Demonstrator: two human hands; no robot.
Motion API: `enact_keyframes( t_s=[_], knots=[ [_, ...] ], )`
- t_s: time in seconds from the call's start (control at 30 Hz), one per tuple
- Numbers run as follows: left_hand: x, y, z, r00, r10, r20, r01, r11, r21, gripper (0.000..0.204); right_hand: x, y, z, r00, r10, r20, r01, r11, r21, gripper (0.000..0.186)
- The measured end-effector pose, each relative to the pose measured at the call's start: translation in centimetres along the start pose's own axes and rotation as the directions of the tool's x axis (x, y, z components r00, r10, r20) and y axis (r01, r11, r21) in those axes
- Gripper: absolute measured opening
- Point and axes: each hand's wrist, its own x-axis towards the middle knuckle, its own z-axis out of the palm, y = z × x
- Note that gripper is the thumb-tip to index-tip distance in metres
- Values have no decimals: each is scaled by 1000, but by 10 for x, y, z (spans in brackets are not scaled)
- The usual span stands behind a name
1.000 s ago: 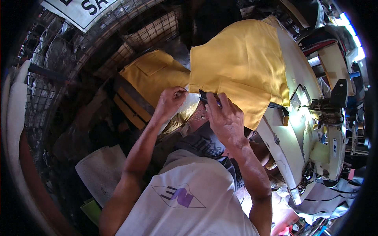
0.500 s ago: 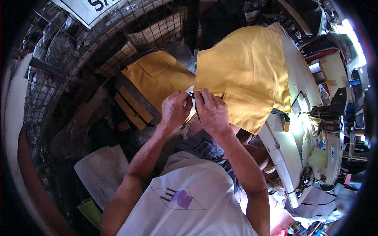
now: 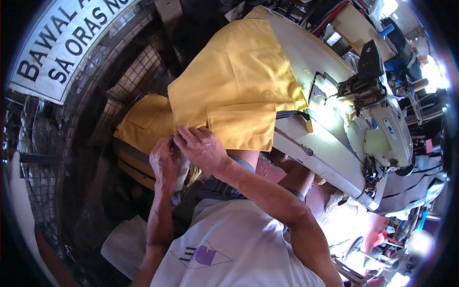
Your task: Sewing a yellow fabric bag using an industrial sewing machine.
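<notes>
A yellow cloth panel (image 3: 234, 67) with a sewn-on patch pocket (image 3: 241, 122) lies spread over the sewing table and hangs past its near left edge. At the panel's lower left edge, my right hand (image 3: 203, 150) is closed, its fingertips pinching the cloth. My left hand (image 3: 164, 160) is beside it, fingers curled together just below that edge. What the left fingers hold is hidden. Left of both hands lies a second yellow cloth piece (image 3: 146, 122), also with a pocket, partly covered by the first.
A sewing machine (image 3: 389, 131) stands on the right of the pale table (image 3: 306, 52), its lamp lighting the needle area. Wire mesh (image 3: 129, 71) and a white sign (image 3: 62, 52) are at the far left. A grey sheet (image 3: 125, 246) is near my left forearm.
The view has turned, so the table, machine and cloth appear farther left. My hands stay close together at the panel's edge, the right now slightly higher than the left.
</notes>
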Motion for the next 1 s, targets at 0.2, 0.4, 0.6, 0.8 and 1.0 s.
enact_keyframes(
  t_s=[0.2, 0.4, 0.6, 0.8, 1.0],
  knots=[
    [3, 13, -6, 1000, -20, -16, 21, 997, 78, 11, -3, -5, 3, 998, 36, 47, -32, 996, -80, 28],
    [-10, 22, -14, 796, -130, 591, 185, 982, -34, 22, -32, 1, -71, 974, 218, -67, -214, 975, 68, 35],
    [-34, 20, 83, 708, -77, 702, 687, 306, -659, 43, -192, 118, -169, 537, 748, -390, -796, 602, 61, 32],
    [46, 80, 52, 775, 349, 527, 596, -124, -793, 70, -316, 189, -210, 476, 708, -521, -877, 339, -341, 28],
    [116, 123, 69, 738, 543, 400, -222, 756, -616, 84, -313, 194, -203, 425, 718, -551, -901, 280, -330, 37]
  ],
)
